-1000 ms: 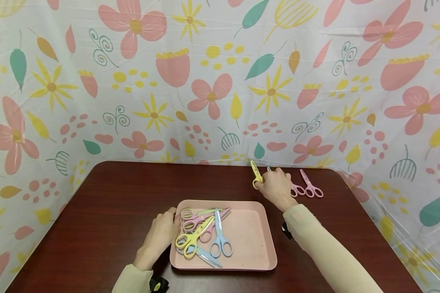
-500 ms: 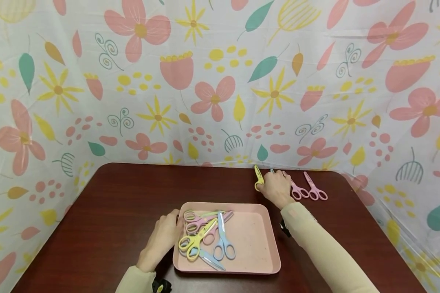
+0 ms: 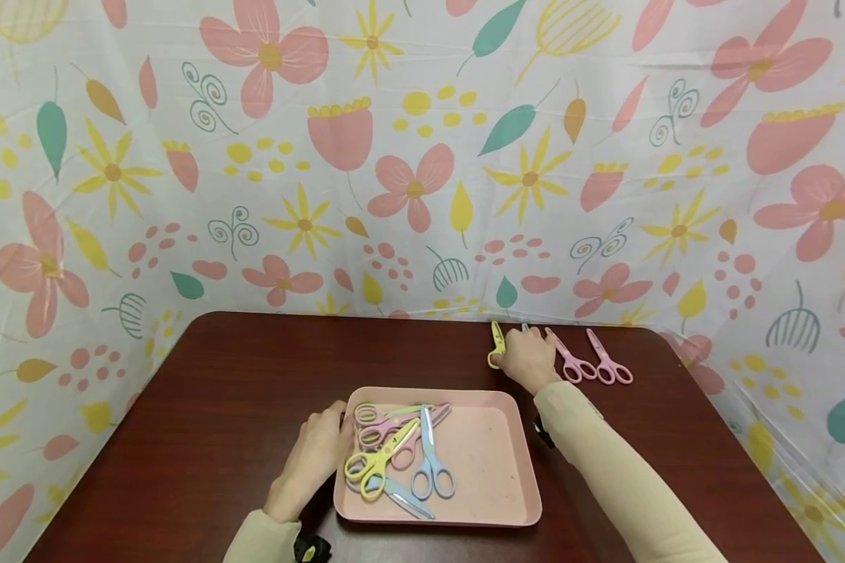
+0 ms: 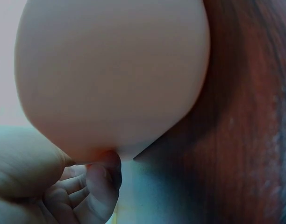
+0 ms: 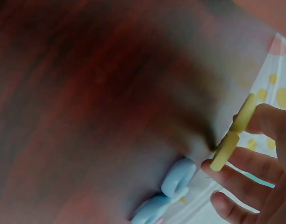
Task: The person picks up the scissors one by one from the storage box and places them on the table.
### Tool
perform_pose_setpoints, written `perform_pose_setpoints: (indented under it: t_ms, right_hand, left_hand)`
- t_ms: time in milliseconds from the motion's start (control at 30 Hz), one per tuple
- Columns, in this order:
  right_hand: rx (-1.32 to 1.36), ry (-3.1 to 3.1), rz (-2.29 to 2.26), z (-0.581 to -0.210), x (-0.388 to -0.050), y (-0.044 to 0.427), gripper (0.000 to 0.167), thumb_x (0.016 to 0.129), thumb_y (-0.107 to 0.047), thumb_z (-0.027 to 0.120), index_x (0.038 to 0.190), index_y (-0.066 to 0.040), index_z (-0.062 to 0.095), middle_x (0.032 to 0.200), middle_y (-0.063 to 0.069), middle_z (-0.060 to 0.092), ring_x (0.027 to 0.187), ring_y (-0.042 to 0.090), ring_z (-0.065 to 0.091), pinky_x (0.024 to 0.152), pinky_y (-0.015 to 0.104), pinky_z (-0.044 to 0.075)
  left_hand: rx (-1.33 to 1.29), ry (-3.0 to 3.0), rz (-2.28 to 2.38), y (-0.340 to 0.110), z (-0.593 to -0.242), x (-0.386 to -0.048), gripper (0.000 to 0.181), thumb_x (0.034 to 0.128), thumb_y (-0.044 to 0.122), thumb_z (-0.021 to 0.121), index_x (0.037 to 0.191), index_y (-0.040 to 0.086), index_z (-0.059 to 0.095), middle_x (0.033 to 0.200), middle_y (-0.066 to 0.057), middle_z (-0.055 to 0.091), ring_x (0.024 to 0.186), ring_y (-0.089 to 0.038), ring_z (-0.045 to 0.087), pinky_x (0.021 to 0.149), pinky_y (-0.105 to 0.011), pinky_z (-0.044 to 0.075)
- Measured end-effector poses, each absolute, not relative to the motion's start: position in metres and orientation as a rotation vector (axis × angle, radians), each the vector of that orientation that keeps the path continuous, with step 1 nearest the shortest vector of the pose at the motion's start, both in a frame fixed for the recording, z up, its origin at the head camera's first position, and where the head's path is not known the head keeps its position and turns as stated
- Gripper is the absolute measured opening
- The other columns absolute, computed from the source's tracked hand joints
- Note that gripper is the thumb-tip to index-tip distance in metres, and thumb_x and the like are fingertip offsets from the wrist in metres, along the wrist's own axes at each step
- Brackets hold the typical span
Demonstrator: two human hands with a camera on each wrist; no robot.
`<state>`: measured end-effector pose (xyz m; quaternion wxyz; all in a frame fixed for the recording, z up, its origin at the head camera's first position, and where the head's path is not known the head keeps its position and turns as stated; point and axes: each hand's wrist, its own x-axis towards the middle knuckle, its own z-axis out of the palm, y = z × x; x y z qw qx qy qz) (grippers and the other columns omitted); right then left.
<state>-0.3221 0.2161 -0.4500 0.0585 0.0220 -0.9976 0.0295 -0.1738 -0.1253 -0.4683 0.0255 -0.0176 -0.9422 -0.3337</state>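
In the head view, my right hand (image 3: 528, 360) is at the table's far right side, pinching the handles of yellow scissors (image 3: 498, 336). The right wrist view shows those yellow handles (image 5: 225, 151) between thumb and fingers. Blue scissors (image 5: 178, 177) lie beside them, mostly hidden under the hand in the head view. My left hand (image 3: 313, 453) grips the left edge of a pink tray (image 3: 493, 446); part of the grip is hidden. Inside the tray, yellow scissors (image 3: 380, 461), blue scissors (image 3: 429, 461) and several others overlap at the left.
Two pink scissors, one nearer (image 3: 570, 360) and one farther right (image 3: 609, 361), lie to the right of my right hand, blades toward the back. A flowered curtain (image 3: 408, 195) hangs behind the dark wooden table (image 3: 253, 367).
My right hand has shifted slightly left, uncovering more of the nearer pink scissors. The yellow scissors at that hand have turned more upright. My left hand stays at the tray; the view has shifted slightly.
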Motion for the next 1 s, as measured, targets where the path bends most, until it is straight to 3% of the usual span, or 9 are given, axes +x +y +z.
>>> perform_pose_setpoints:
  t_ms: [600,1000]
  right_hand:
    - [0.112,-3.018,0.031,-0.461,-0.319,0.217,0.037,0.082,-0.037,0.073,0.062,-0.013,0.053,0.073,0.012,0.057,0.091,0.035,0.052,0.085,0.058,0.032]
    - [0.095,-2.984,0.012,-0.46,-0.318,0.22,0.035,0.085,-0.04,0.069,0.068,-0.011,0.058,0.083,0.017,0.063,0.095,0.039,0.053,0.09,0.065,0.029]
  left_hand:
    - [-0.037,-2.935,-1.039,-0.125,-0.468,-0.174,0.029,0.098,0.014,0.055,0.12,-0.003,0.061,0.079,-0.011,0.064,0.065,-0.02,0.058,0.057,-0.038,0.046]
    - [-0.043,-2.915,-1.008,-0.125,-0.47,-0.175,0.025,0.0966,0.014,0.057,0.115,-0.001,0.063,0.088,-0.018,0.068,0.075,-0.031,0.066,0.061,-0.045,0.049]
